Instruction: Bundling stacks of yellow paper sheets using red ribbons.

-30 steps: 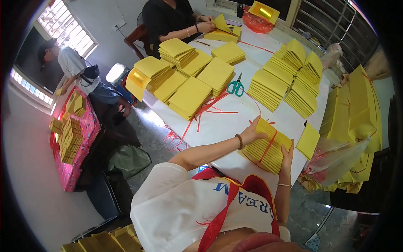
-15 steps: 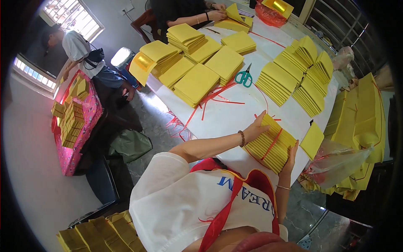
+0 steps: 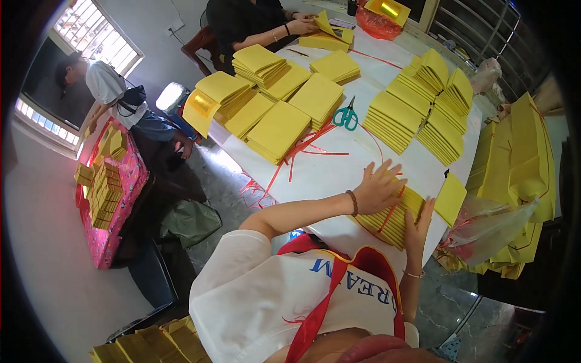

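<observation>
A bundle of yellow folded papers lies on the white table close to me, a red strip across its top. My left hand rests over the bundle's far left part, fingers spread and hiding that corner. Along the right end, my right hand stands with its fingers stretched out, the palm side toward the bundle. Both hands are open. Farther off lie green-handled scissors, with loose red strips to their left. A thin yellow stack sits right of my right hand.
Stacks of yellow paper fill the far left of the table, fanned stacks the right. A co-worker's hands handle yellow paper across the table. Another person stands by a pink-covered table. Large yellow bundles stand right.
My left hand has shifted from gripping the bundle's left side to lying spread over its top. My right hand has opened, fingers straighter. The bundle stays almost in place.
</observation>
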{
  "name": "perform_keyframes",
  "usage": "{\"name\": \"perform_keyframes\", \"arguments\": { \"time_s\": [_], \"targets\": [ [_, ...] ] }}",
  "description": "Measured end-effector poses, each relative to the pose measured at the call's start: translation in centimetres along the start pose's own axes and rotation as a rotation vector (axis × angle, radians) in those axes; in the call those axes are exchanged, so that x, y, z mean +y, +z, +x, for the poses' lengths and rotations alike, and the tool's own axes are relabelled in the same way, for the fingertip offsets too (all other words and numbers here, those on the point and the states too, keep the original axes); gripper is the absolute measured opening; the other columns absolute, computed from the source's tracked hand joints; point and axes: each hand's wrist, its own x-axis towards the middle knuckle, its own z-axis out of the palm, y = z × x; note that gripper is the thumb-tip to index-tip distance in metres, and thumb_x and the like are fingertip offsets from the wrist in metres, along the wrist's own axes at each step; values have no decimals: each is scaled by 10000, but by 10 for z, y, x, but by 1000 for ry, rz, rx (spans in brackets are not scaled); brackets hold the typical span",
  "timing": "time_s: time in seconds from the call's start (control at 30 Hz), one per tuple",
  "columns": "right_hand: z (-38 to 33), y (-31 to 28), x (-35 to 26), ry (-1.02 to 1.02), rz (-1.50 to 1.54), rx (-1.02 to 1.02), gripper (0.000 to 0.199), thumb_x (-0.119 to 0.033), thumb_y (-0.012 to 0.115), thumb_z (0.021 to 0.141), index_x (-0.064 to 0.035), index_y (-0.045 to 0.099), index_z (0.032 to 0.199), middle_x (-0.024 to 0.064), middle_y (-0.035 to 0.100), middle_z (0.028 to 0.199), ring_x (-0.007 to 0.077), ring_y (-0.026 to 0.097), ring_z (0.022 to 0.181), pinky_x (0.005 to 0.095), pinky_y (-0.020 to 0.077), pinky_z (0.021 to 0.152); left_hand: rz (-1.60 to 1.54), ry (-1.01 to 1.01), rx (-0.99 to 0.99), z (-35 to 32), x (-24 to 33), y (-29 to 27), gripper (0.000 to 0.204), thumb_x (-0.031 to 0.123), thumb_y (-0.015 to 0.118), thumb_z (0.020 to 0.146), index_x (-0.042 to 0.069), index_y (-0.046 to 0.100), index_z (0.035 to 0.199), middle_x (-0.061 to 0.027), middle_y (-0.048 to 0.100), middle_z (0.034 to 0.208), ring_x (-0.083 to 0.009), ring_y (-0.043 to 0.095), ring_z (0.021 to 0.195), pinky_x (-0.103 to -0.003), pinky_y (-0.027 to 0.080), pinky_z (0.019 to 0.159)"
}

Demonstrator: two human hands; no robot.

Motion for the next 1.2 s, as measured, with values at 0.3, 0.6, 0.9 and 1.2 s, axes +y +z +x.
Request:
{"name": "perform_keyframes", "arguments": {
  "time_s": [0.3,0.6,0.9,1.2],
  "targets": [
    [-34,13,-21,-267,-530,-112,551,-340,479,853,32,382,1248,217,303,1344,359,199,1286,502,132,1034,157,132,14,0,1,18,543,478,468,811,96,461,1196,-167,374,1270,-354,272,1220,-605,196,917],
    [-31,8,-25,-256,-486,-136,568,-311,506,846,49,362,1261,226,311,1338,357,213,1284,470,163,1036,206,184,-18,1,1,16,509,434,501,811,145,435,1225,-54,372,1298,-340,272,1221,-628,215,884],
    [-29,7,24,228,873,91,516,-337,313,932,-15,269,1334,115,283,1380,217,264,1274,321,228,1032,-1593,-694,-46,6,-58,37,500,405,401,898,110,345,1298,-127,403,1279,-249,397,1172,-382,321,978],
    [-30,16,30,465,1239,8,472,-406,276,942,-59,404,1235,66,501,1162,150,498,1045,299,431,858,-1974,-628,-97,-3,-27,45,575,465,210,927,24,347,1270,-147,489,1194,-204,516,1068,-309,445,890]
  ]
}}
